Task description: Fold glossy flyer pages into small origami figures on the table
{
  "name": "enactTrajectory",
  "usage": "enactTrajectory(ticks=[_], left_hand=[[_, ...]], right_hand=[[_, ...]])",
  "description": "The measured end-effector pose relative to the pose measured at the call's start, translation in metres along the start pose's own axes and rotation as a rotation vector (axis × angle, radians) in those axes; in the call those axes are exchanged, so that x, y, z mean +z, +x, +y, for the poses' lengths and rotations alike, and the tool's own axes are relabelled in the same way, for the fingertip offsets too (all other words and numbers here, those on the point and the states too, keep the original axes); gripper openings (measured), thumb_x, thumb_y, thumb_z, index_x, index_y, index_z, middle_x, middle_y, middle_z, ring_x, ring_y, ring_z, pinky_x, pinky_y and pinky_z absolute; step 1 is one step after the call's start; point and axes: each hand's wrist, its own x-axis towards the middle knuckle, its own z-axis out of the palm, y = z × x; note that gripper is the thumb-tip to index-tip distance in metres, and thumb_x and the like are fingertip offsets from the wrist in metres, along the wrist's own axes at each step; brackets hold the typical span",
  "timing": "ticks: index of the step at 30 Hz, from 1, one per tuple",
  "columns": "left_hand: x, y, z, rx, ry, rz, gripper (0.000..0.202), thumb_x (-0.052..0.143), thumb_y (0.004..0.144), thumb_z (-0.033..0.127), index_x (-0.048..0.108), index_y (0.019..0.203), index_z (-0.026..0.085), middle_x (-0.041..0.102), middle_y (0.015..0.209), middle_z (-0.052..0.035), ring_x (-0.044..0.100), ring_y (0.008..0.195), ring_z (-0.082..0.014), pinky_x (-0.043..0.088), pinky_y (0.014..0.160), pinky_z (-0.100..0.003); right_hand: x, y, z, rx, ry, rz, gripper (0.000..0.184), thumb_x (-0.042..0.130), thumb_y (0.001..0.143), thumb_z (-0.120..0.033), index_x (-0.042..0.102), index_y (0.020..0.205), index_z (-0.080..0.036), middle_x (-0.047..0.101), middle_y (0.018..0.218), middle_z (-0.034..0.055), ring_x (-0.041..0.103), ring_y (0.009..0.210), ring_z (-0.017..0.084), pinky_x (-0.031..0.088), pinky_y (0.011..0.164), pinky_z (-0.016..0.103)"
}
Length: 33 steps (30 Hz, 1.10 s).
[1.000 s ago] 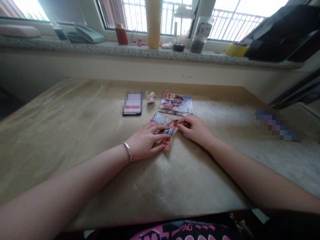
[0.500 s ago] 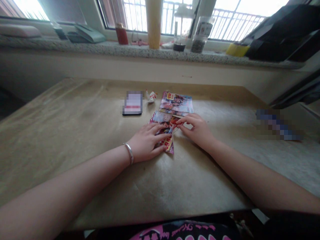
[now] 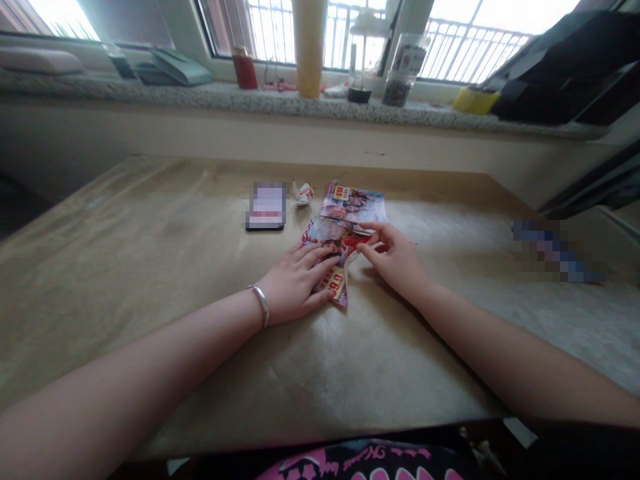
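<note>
A colourful printed paper sheet (image 3: 334,232) with a yellow price label lies on the table, its right edge curled up. My left hand (image 3: 299,279), a silver bangle at its wrist, rests flat on the sheet with fingers spread. At the raised right edge, my right hand (image 3: 395,257) has its thumb and forefinger around the paper; the exact contact is partly hidden. Just behind lies a second printed piece (image 3: 354,202) with a similar yellow label, close against the first sheet.
A phone (image 3: 267,207), blurred out, lies behind my left hand, beside a crumpled white and red wrapper (image 3: 303,193). Far right on the table (image 3: 225,373) is a pixelated bluish object (image 3: 555,250). Bottles and a black bag (image 3: 555,73) stand along the stone windowsill (image 3: 200,95).
My right thumb and forefinger have moved slightly away from me along the sheet's edge and opened wider around it. My left fingers have shifted a little, uncovering more of the yellow label.
</note>
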Motion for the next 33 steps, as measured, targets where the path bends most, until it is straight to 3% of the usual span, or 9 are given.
enactTrajectory(ticks=[5,12,14,17,19,23,28,33], left_hand=[[0.000,0.002,0.000,-0.022,-0.020,-0.038,0.068,0.045,0.089,0.050,0.032,0.144,0.012,0.032,0.151,-0.0123,0.027,0.140,-0.0268,0.022,0.117,-0.044],[-0.002,0.003,-0.003,0.043,-0.065,-0.038,0.045,0.049,0.089,0.045,0.054,0.129,0.026,0.032,0.151,-0.0075,0.026,0.141,-0.0302,0.023,0.115,-0.050],[-0.002,0.003,-0.004,0.047,-0.087,-0.030,0.045,0.050,0.088,0.045,0.054,0.128,0.025,0.034,0.150,-0.0080,0.025,0.141,-0.0305,0.023,0.115,-0.051],[0.001,0.003,-0.006,-0.001,-0.140,0.002,0.064,0.056,0.084,0.047,0.042,0.138,0.016,0.033,0.150,-0.0138,0.025,0.141,-0.0300,0.024,0.116,-0.049],[0.005,0.002,-0.008,-0.045,-0.193,0.061,0.081,0.060,0.080,0.049,0.027,0.145,0.012,0.022,0.153,-0.0187,0.022,0.142,-0.0304,0.026,0.115,-0.047],[0.011,-0.001,-0.013,-0.023,-0.234,0.174,0.105,0.066,0.075,0.049,0.001,0.150,0.015,0.002,0.156,-0.0214,0.008,0.145,-0.0333,0.024,0.115,-0.051],[0.014,0.001,-0.017,0.054,-0.171,0.232,0.109,0.066,0.076,0.051,-0.006,0.150,0.017,0.001,0.156,-0.0215,0.003,0.145,-0.0345,0.021,0.115,-0.054],[0.012,0.006,-0.020,0.214,-0.137,0.236,0.127,0.067,0.061,0.073,-0.005,0.150,0.017,0.008,0.155,-0.0223,0.003,0.144,-0.0386,0.017,0.115,-0.057]], right_hand=[[0.004,0.003,0.004,0.134,0.141,-0.030,0.027,0.067,0.073,-0.035,0.064,0.093,-0.017,0.064,0.071,0.0002,0.059,0.063,0.013,0.049,0.060,0.028],[0.006,0.003,0.004,0.195,0.263,-0.073,0.034,0.069,0.070,-0.035,0.060,0.099,-0.019,0.059,0.065,-0.0040,0.055,0.055,0.011,0.048,0.055,0.026],[0.008,0.001,0.004,0.165,0.270,-0.076,0.035,0.069,0.070,-0.034,0.059,0.100,-0.020,0.058,0.067,-0.0038,0.055,0.057,0.011,0.048,0.055,0.026],[0.009,-0.002,0.004,0.092,0.258,-0.086,0.035,0.069,0.072,-0.031,0.055,0.103,-0.021,0.058,0.072,-0.0029,0.057,0.061,0.012,0.051,0.059,0.027],[0.009,-0.004,0.003,0.018,0.228,-0.072,0.037,0.068,0.073,-0.028,0.052,0.107,-0.023,0.057,0.074,-0.0031,0.058,0.065,0.012,0.053,0.064,0.029],[0.009,-0.009,-0.001,-0.125,0.150,-0.065,0.040,0.065,0.075,-0.022,0.047,0.111,-0.026,0.054,0.076,-0.0047,0.057,0.066,0.011,0.054,0.068,0.029],[0.009,-0.010,-0.005,-0.181,0.153,-0.104,0.038,0.062,0.076,-0.017,0.047,0.109,-0.025,0.055,0.077,-0.0045,0.059,0.067,0.011,0.054,0.067,0.027],[0.008,-0.011,-0.010,-0.245,0.091,-0.152,0.033,0.062,0.076,-0.017,0.049,0.105,-0.025,0.062,0.080,-0.0029,0.061,0.072,0.012,0.055,0.070,0.029]])
